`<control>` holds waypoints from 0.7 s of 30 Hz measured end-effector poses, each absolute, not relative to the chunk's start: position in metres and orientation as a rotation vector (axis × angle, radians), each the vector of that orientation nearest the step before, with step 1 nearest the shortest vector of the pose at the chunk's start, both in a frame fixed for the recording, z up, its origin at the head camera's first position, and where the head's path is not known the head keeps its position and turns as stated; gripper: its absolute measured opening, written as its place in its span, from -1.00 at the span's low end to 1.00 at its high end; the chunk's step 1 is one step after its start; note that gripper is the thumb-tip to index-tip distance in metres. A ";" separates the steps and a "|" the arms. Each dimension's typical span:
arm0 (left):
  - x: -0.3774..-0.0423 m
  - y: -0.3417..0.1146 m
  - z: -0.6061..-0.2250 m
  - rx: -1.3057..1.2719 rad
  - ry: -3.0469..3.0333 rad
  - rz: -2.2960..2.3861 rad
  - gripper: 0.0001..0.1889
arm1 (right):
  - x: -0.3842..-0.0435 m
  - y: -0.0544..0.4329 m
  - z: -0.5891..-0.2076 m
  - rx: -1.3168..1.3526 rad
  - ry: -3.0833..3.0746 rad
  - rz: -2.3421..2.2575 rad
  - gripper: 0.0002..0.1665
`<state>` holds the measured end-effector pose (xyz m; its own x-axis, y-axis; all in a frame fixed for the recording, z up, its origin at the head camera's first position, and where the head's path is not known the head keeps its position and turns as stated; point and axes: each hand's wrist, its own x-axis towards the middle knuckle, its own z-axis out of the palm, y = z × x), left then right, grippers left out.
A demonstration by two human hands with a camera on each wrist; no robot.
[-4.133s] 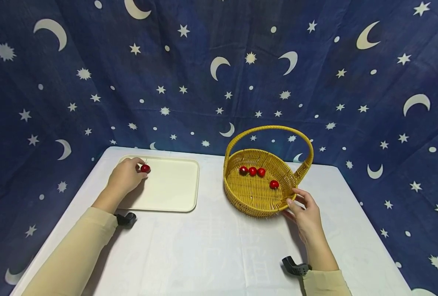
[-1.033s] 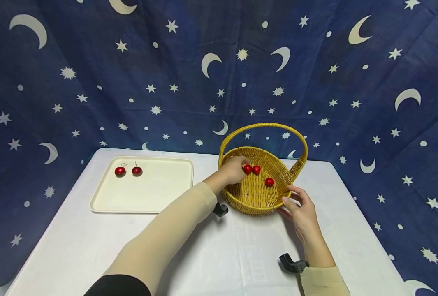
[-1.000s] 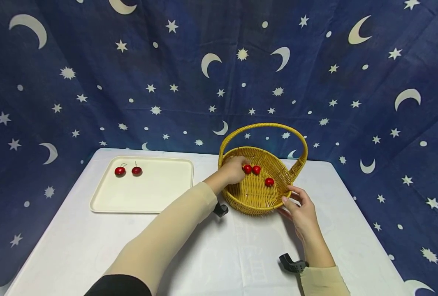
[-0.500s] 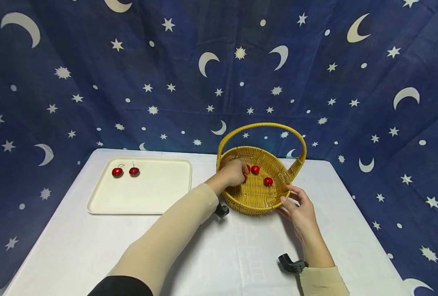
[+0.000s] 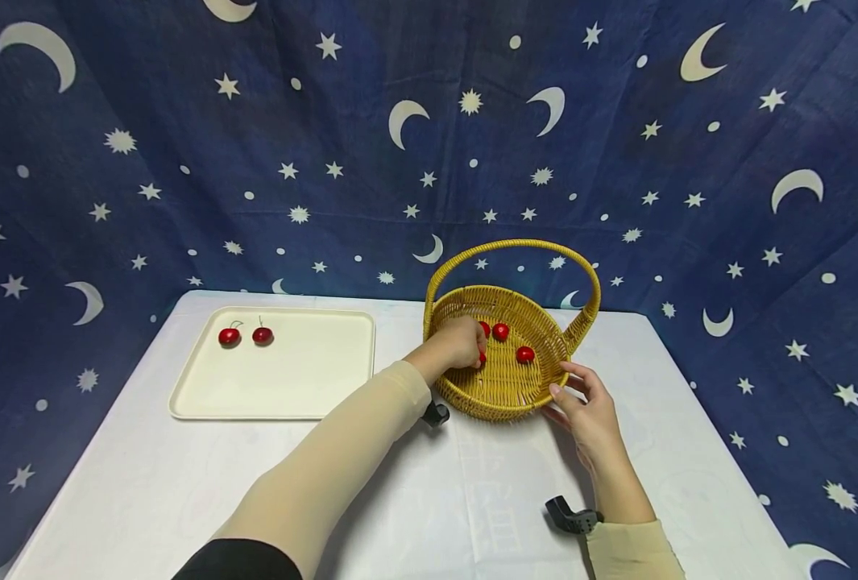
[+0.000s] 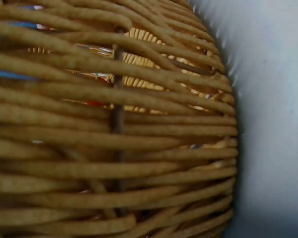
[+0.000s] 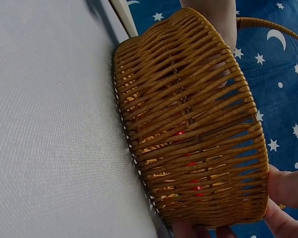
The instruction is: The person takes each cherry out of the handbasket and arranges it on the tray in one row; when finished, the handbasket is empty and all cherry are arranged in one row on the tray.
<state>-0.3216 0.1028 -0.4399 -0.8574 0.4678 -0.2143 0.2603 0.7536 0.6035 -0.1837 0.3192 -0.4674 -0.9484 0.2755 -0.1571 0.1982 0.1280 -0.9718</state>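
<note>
So far two cherries point(image 5: 229, 337) lie side by side on the tray point(image 5: 276, 387), well off to the left of where the hands work. The left hand point(image 5: 459, 345) is down inside the basket point(image 5: 504, 387), its fingers curled round a cherry point(image 5: 482, 358) that peeks out red at the fingertips; I'd judge it pinched and not yet carried out. Just past those fingers, toward the far wall, sit more cherries: one half hidden point(image 5: 485, 327) behind the knuckles, one point(image 5: 500, 331) beside it, and another point(image 5: 524, 354) to the right. The right hand point(image 5: 590, 412) rests on the near right rim, fingers spread loosely against the weave, steadying it. By my reckoning it is under halfway: two out, one in the fingers, three left to fetch.
</note>
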 end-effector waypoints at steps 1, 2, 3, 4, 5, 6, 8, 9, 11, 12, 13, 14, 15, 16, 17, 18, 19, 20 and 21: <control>-0.321 0.103 -0.440 0.589 2.598 0.791 -0.85 | -0.184 0.319 -0.467 -0.488 -2.312 1.977 -0.37; -0.321 0.103 -0.440 0.617 2.600 0.759 -0.84 | -0.184 0.319 -0.467 -0.490 -2.313 1.977 -0.37; -0.321 0.103 -0.440 0.643 2.598 0.733 -0.83 | -0.184 0.319 -0.467 -0.491 -2.312 1.977 -0.37; -0.320 0.103 -0.439 0.665 2.594 0.709 -0.83 | -0.184 0.319 -0.467 -0.492 -2.311 1.977 -0.37; -0.319 0.103 -0.439 0.684 2.594 0.688 -0.82 | -0.184 0.319 -0.467 -0.492 -2.310 1.978 -0.37; -0.318 0.103 -0.439 0.698 2.593 0.682 -0.82 | -0.184 0.319 -0.467 -0.490 -2.306 1.983 -0.36; -0.317 0.103 -0.438 0.716 2.605 0.685 -0.82 | -0.184 0.319 -0.467 -0.486 -2.303 1.990 -0.36; -0.316 0.103 -0.438 0.722 2.610 0.694 -0.81 | -0.184 0.319 -0.468 -0.484 -2.304 1.991 -0.36; -0.312 0.105 -0.435 0.756 2.611 0.720 -0.80 | -0.184 0.319 -0.468 -0.483 -2.305 1.990 -0.36; -0.309 0.106 -0.433 0.783 2.609 0.738 -0.80 | -0.184 0.320 -0.468 -0.484 -2.307 1.984 -0.36; -0.306 0.107 -0.430 0.813 2.605 0.759 -0.80 | -0.184 0.320 -0.468 -0.484 -2.310 1.977 -0.37; -0.303 0.108 -0.427 0.840 2.598 0.784 -0.79 | -0.183 0.321 -0.468 -0.484 -2.310 1.971 -0.37; -0.300 0.109 -0.424 0.866 2.589 0.814 -0.79 | -0.183 0.321 -0.468 -0.484 -2.308 1.969 -0.37; -0.296 0.109 -0.420 0.894 2.584 0.843 -0.79 | -0.183 0.321 -0.468 -0.482 -2.303 1.970 -0.37; -0.293 0.108 -0.417 0.918 2.582 0.874 -0.79 | -0.183 0.322 -0.468 -0.481 -2.304 1.970 -0.37; -0.289 0.107 -0.413 0.936 2.577 0.907 -0.79 | -0.183 0.321 -0.468 -0.479 -2.303 1.974 -0.37; -0.285 0.104 -0.409 0.951 2.574 0.938 -0.79 | -0.183 0.321 -0.469 -0.478 -2.302 1.980 -0.36; -0.281 0.101 -0.405 0.965 2.575 0.968 -0.78 | -0.183 0.321 -0.469 -0.477 -2.301 1.985 -0.37; -0.277 0.096 -0.401 0.981 2.586 0.991 -0.78 | -0.183 0.320 -0.468 -0.477 -2.301 1.988 -0.37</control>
<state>-0.2774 0.0961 -0.4007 -0.7588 0.6498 0.0450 0.5134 0.5540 0.6554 -0.1834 0.3205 -0.4685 -0.9499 0.2727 -0.1525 0.1905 0.1187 -0.9745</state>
